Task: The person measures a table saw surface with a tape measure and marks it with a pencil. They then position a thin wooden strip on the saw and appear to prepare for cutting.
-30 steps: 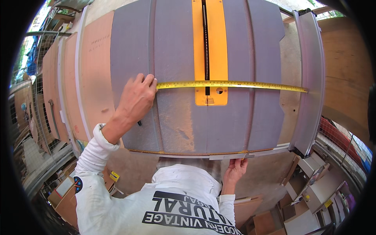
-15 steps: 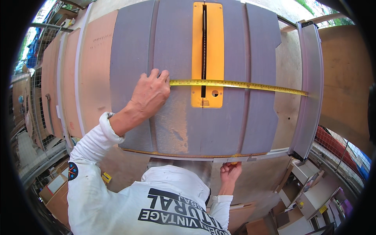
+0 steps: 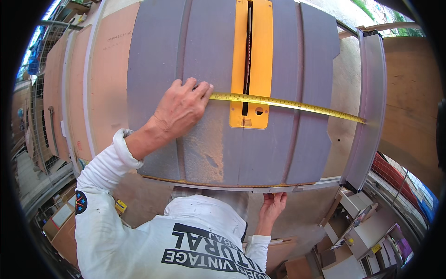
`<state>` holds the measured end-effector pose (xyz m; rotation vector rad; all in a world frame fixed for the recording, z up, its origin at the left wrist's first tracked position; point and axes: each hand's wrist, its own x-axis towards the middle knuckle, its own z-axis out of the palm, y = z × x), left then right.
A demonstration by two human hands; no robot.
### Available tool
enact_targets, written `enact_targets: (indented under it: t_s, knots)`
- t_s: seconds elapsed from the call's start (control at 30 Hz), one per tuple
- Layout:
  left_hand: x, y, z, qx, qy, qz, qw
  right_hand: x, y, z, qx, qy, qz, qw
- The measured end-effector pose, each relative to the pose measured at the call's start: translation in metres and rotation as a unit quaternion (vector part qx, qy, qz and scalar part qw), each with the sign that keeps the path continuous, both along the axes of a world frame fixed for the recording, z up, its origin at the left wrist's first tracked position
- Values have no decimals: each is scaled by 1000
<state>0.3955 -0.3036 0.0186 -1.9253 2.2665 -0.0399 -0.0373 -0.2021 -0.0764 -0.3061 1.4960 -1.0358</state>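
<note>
A grey table saw top [image 3: 153, 56] has an orange insert [image 3: 260, 56] with a dark blade slot. A yellow tape measure [image 3: 306, 108] stretches across it to the silver fence [image 3: 371, 83] at the right. My left hand [image 3: 179, 109] pinches the tape's left end just left of the insert, fingers curled over it; whatever is under them is hidden. Below the front rail [image 3: 218, 186], my right hand [image 3: 270, 207] is closed at the rail's underside on something small that I cannot make out.
Pale plywood panels [image 3: 109, 74] adjoin the saw on the left, beside wire mesh [image 3: 44, 158]. A brown board [image 3: 409, 97] stands beyond the fence. Open box units [image 3: 353, 232] are at lower right, and a small yellow box [image 3: 121, 206] lies low at left.
My left hand has moved rightward, nearer the orange insert, with the tape. The tape now slopes more toward the fence. My right hand remains at the front rail.
</note>
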Motion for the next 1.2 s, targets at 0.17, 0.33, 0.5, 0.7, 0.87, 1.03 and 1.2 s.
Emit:
enact_targets:
  t_s: [0.17, 0.33, 0.5, 0.7, 0.87, 1.03, 1.2]
  knots:
    - [3, 2, -3, -13, -4, -31, 999, 2, 0, -2, -8, 7, -5, 1000]
    - [6, 0, 4, -19, -4, -67, 998, -4, 7, -8, -32, -12, 2, 999]
    - [4, -2, 2, 0, -10, -61, 998, -1, 5, -4, -30, -25, 0, 999]
    - [0, -5, 4, 20, -43, -62, 997, -2, 7, -5, -32, -10, 5, 999]
    - [3, -7, 6, 24, -46, -74, 996, 2, 14, -13, -49, 6, -9, 999]
    - [0, -4, 2, 4, -18, -55, 998, 4, 12, -9, -35, 21, 2, 999]
    - [-3, -6, 3, 3, -13, -39, 999, 4, 13, -9, -27, 25, 2, 999]
